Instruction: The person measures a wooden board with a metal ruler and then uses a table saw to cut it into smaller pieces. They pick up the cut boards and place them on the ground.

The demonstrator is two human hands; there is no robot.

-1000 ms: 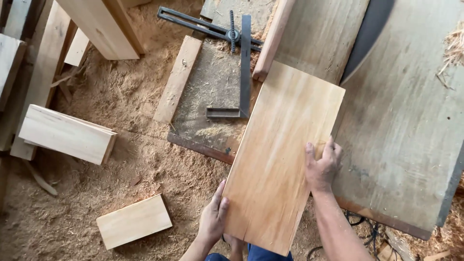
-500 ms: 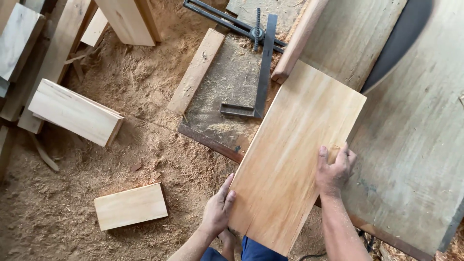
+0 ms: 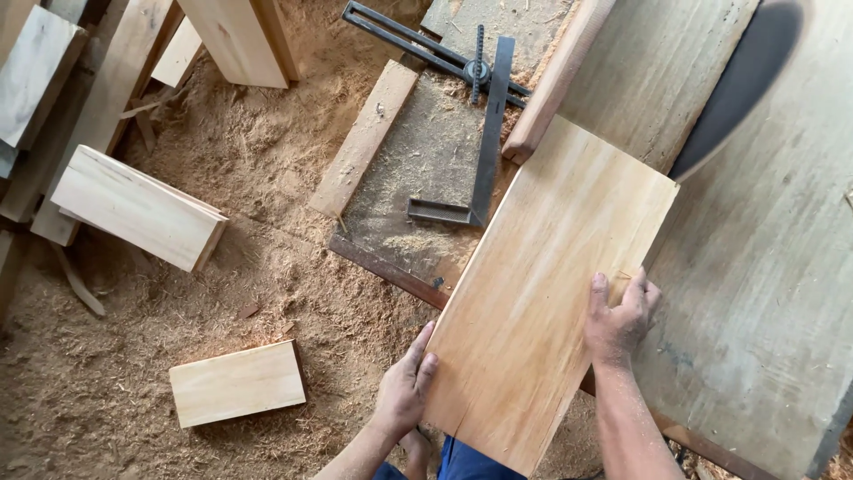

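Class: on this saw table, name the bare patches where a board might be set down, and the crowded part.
Free: grey table right of the held plank, beyond the right hand. Crowded: upper left, around the metal gauge and fence rail.

Offcut blocks (image 3: 237, 383) (image 3: 138, 206) on the sawdust floor (image 3: 267, 178), black metal square (image 3: 484, 142) on the bench (image 3: 764, 267).

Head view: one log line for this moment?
left hand: on left edge | right hand: on right edge | pale rectangular wooden board: flat on grey saw table
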